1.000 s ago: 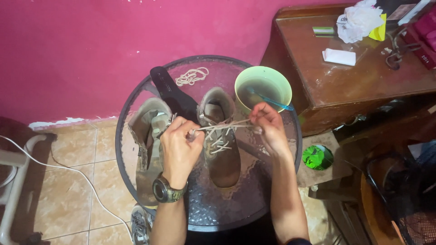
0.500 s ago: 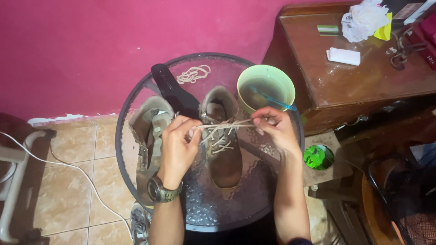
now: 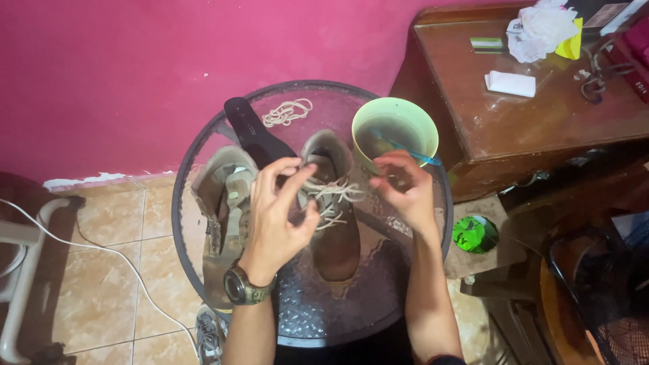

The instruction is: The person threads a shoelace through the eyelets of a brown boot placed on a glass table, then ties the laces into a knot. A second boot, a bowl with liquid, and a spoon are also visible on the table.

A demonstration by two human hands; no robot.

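Brown leather boot (image 3: 336,223) standing at the middle of the round glass table (image 3: 203,169), toe toward the near edge, cream laces (image 3: 329,195) crossing its tongue. Left hand (image 3: 278,215) over the boot's left side, fingers curled and spread loosely, thumb and forefinger near the lace but parted, nothing clearly pinched; dark wristwatch (image 3: 240,287) on that wrist. Right hand (image 3: 404,192) just right of the boot, fingers bent and apart, hovering by the lace ends; whether a strand runs between the fingertips cannot be told.

Half a second back, both hands closed on the lace ends and drawing them taut sideways across the boot; now the pull slackened, the lace lying in a loose tangle over the eyelets and both hands opened. Boot, bowl and insole unmoved on the table.

Second boot (image 3: 226,203), tan and unlaced, lying at the left edge, touching the first. Black insole (image 3: 253,132) slanting from the far edge toward the two boots. Loose coil of cream lace (image 3: 287,111) near the far edge, apart from the insole. Pale green bowl (image 3: 395,132) at the far right edge, a blue-handled brush (image 3: 416,154) resting inside and over its rim, just beyond the right hand.

Off the table: pink wall (image 3: 135,67) behind, brown wooden cabinet (image 3: 514,122) to the right with crumpled white paper (image 3: 541,30) on top, green round lid (image 3: 475,233) lower right, white cable (image 3: 101,250) across the tiled floor (image 3: 101,297).
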